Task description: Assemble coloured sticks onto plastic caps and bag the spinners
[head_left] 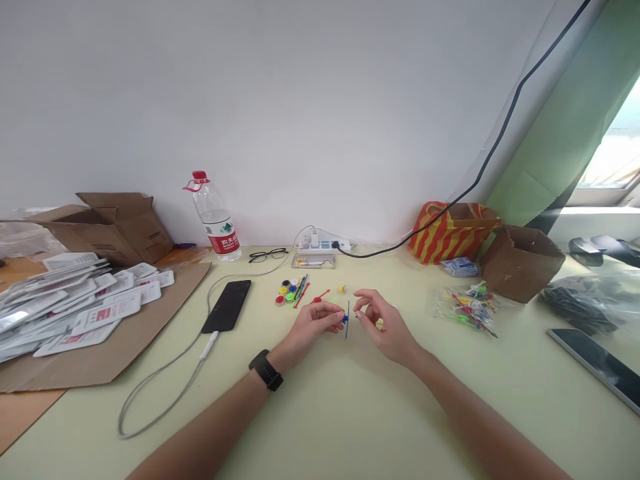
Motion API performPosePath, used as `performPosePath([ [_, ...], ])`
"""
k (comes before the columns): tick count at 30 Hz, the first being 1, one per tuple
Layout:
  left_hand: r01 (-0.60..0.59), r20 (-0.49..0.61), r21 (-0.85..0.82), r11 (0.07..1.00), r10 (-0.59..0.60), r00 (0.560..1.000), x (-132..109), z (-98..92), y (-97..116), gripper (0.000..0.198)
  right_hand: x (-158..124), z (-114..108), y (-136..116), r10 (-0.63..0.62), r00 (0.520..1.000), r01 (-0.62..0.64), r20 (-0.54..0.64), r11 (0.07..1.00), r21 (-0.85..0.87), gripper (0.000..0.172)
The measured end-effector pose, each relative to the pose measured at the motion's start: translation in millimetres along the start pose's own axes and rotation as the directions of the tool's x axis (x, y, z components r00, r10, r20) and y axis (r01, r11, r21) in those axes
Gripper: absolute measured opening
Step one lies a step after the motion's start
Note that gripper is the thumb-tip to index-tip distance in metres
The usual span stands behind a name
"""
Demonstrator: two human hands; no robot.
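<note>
Between the thumb and fingertips of my left hand (pixel 316 323) is a blue plastic spinner piece (pixel 347 320), its thin bar standing nearly upright. Just to the right, my right hand (pixel 384 325) has its thumb and forefinger brought together close to that bar. Whatever lies in that pinch is too small to make out. Beyond my left hand are several round coloured plastic discs (pixel 289 298), some thin coloured strips (pixel 300 291) and a red arrow-shaped piece (pixel 321 297). A small yellow piece (pixel 343 289) lies behind the gap between my hands. Another yellow and white piece (pixel 380 323) is partly hidden by my right hand.
Left: a phone (pixel 227 306) on a cable, stacked white cards (pixel 107 313) on cardboard, a box (pixel 107 227), a water bottle (pixel 215 220). Back: glasses (pixel 269 255), a power strip (pixel 323 247). Right: a bag of plastic parts (pixel 465 308), a striped bag (pixel 430 233), a tablet (pixel 597 363).
</note>
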State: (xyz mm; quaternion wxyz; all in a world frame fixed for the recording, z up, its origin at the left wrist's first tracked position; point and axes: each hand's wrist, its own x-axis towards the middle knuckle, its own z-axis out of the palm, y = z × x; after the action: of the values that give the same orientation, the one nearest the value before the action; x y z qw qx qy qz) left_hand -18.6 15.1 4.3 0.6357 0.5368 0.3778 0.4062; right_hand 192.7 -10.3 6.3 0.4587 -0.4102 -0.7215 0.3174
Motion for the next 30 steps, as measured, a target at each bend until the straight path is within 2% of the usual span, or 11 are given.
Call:
performPosePath([
  [5, 0.014, -0.002, -0.042, 0.999, -0.014, 1.000, -0.9, 0.8, 3.6, 0.031, -2.8, -2.3, -1.6, 0.009, 1.000, -0.009, -0.005, 0.998, -0.059, 0.053],
  [7, 0.011, -0.010, -0.053, 0.999, -0.011, 1.000, -0.5, 0.7, 3.9, 0.030, -2.4, -5.4, -3.5, 0.077, 0.992, -0.078, 0.097, 0.997, 0.003, 0.050],
  [10, 0.011, -0.026, -0.072, 0.997, -0.013, 1.000, 0.5, 0.2, 3.5, 0.029, -0.7, -9.2, -6.9, 0.155, 0.951, -0.192, 0.267, 0.974, 0.117, 0.036],
  [12, 0.010, -0.024, -0.077, 0.997, -0.012, 1.000, 1.0, 0.0, 3.2, 0.028, 0.3, -8.9, -7.7, 0.135, 0.962, -0.165, 0.236, 0.980, 0.114, 0.032],
  [15, 0.013, -0.028, -0.080, 0.997, -0.015, 0.999, 1.1, 0.6, 3.5, 0.028, 0.5, -4.7, -4.2, 0.073, 0.991, -0.076, 0.110, 0.997, 0.022, 0.034],
  [17, 0.018, -0.035, -0.077, 0.997, -0.021, 0.999, 0.9, 1.2, 4.2, 0.028, 0.2, -1.3, 0.2, 0.055, 0.995, -0.054, 0.085, 0.998, -0.013, 0.037],
  [21, 0.032, -0.024, -0.048, 0.998, -0.033, 0.999, 0.2, 1.8, 4.5, 0.030, -0.7, 2.2, 5.7, 0.033, 0.996, -0.029, 0.082, 0.998, -0.047, 0.042],
  [30, 0.006, 0.047, 0.009, 1.000, -0.006, 0.999, -0.2, -1.6, -1.9, 0.030, -2.8, 1.4, 0.9, 0.053, 0.988, -0.044, 0.142, 0.997, -0.061, 0.049],
])
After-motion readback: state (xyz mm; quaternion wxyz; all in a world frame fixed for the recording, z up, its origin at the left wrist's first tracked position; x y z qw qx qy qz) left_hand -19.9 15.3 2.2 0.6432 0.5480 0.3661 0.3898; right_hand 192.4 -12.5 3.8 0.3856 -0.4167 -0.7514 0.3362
